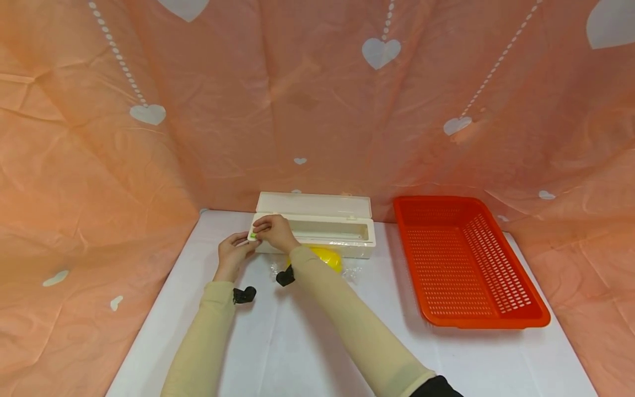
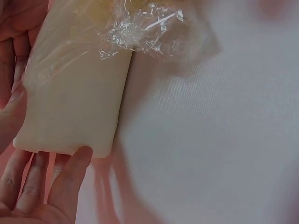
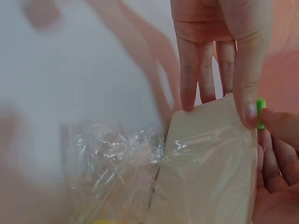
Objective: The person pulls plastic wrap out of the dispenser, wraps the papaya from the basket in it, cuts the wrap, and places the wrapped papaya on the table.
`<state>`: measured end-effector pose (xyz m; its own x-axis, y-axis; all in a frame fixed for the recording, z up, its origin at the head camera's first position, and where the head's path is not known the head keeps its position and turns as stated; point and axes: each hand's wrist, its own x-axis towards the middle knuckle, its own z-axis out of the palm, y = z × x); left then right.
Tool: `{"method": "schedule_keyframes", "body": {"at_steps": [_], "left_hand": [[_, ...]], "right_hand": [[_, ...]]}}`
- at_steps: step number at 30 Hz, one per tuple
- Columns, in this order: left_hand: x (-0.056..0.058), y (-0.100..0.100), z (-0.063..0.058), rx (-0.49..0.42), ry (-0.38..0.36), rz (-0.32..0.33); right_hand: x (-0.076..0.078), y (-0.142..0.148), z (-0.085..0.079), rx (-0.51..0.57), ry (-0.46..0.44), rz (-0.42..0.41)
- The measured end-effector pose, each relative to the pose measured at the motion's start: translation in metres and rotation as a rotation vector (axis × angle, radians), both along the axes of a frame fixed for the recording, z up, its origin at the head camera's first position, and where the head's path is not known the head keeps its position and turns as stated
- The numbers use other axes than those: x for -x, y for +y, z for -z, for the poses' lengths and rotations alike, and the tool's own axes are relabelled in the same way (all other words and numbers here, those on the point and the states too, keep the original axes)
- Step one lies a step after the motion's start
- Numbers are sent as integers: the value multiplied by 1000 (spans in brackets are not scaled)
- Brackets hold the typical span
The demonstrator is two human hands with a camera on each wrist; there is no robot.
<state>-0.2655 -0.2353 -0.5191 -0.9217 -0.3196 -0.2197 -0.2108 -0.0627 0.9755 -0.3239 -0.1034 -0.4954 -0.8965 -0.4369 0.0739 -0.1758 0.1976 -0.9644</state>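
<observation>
A long cream cling film dispenser (image 1: 342, 242) lies at the back of the table with its lid (image 1: 317, 205) raised. My left hand (image 1: 233, 256) holds the dispenser's left end, fingertips against the end face and thumb at the upper edge. Across it reaches my right hand (image 1: 275, 232), pinching a small green slider (image 3: 261, 113) at that same end. Clear cling film (image 3: 201, 154) drapes down the dispenser's front. In front sits a yellow object (image 1: 326, 258) in crumpled film, partly behind the right forearm; its kind is unclear.
An orange-red plastic basket (image 1: 414, 264) with perforated sides stands on the right of the white table (image 1: 278, 353). Peach cloth with white hearts (image 1: 322, 121) hangs behind and at both sides. A black wrist mount (image 1: 245, 295) sits on each forearm.
</observation>
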Motion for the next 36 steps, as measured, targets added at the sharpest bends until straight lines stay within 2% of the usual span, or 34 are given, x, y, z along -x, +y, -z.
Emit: {"method": "schedule_keyframes", "body": {"at_steps": [13, 23, 32, 36], "left_hand": [[-2, -1, -5, -20, -20, 18], [1, 0, -6, -67, -62, -9], [3, 5, -8, -47, -80, -47], [-2, 0, -9, -32, -82, -42]], "right_hand": [[10, 11, -2, -61, -19, -123], [18, 21, 1, -106, 40, -169], [21, 29, 3, -133, 94, -152], [20, 31, 6, -114, 98, -160]]}}
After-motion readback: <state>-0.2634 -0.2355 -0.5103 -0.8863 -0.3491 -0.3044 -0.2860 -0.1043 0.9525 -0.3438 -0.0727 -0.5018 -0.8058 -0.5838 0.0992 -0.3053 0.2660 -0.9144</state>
